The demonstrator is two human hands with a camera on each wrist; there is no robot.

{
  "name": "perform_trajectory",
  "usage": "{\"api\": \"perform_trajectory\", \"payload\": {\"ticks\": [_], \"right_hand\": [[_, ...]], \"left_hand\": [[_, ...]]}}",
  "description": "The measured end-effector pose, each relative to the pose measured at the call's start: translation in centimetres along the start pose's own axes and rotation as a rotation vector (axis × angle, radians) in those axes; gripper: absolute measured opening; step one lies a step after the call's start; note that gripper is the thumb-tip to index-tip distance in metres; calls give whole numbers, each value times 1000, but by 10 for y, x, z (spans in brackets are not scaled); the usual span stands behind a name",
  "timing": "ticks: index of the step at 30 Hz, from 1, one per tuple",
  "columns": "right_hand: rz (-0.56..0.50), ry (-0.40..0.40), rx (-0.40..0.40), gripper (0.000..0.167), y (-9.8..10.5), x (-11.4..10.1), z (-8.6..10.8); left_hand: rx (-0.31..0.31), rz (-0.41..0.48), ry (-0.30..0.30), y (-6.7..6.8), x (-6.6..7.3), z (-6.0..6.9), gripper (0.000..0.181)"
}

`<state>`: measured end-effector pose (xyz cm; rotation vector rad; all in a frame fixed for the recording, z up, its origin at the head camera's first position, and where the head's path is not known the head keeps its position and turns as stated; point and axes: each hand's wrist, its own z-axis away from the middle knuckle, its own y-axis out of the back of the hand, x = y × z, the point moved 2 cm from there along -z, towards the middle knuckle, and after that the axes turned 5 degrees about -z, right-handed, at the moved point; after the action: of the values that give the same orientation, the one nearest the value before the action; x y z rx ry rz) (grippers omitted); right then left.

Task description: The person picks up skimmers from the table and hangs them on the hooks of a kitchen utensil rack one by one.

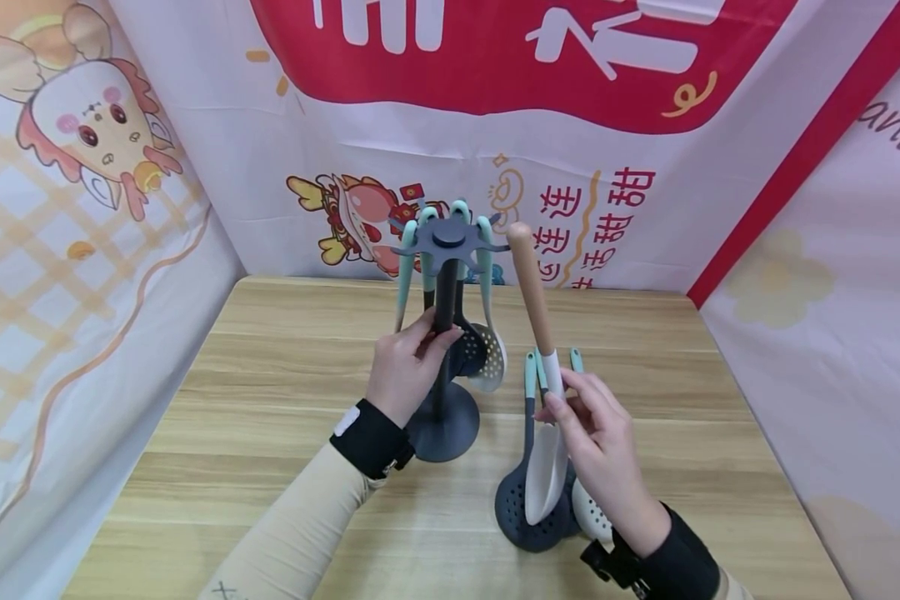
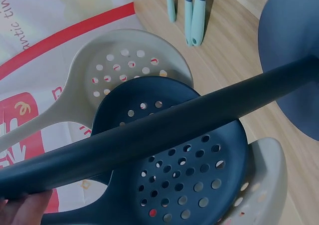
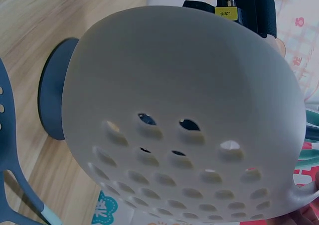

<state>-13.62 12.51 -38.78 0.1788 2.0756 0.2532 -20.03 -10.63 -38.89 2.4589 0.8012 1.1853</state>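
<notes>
My left hand (image 1: 412, 367) holds the post of a dark grey utensil stand (image 1: 444, 421) between thumb and fingers; its fingertips show at the lower left of the left wrist view. My right hand (image 1: 600, 425) pinches the white neck of a slotted scoop (image 1: 546, 475) with a wooden handle (image 1: 528, 283). The scoop is tilted, handle up, with its tip near the stand's hook ring (image 1: 450, 237). Its perforated bowl (image 3: 184, 85) fills most of the right wrist view. Several mint-handled utensils hang from the stand, among them a dark skimmer (image 2: 179, 185) and a light skimmer (image 2: 129, 50).
On the wooden table (image 1: 285, 500), right of the stand, lie a dark skimmer (image 1: 517, 508) and a white perforated utensil (image 1: 592, 512), partly hidden by the scoop and my hand. Printed cloth (image 1: 420, 133) walls the back and sides.
</notes>
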Motion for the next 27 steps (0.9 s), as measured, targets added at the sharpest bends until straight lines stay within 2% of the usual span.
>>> {"api": "perform_trajectory", "payload": {"ticks": [10,20,27], "right_hand": [[32,-8,-13,31,-2,0,-1],[19,-8,-29,31,-7,5,-2],[21,-22,-42,30,-11,6,-3]], "left_hand": [[-19,-32,-28,-2,0,0,22],[-107,81,39,-5,-2,0,29],[-146,80,59,-6,-4,1,29]]}}
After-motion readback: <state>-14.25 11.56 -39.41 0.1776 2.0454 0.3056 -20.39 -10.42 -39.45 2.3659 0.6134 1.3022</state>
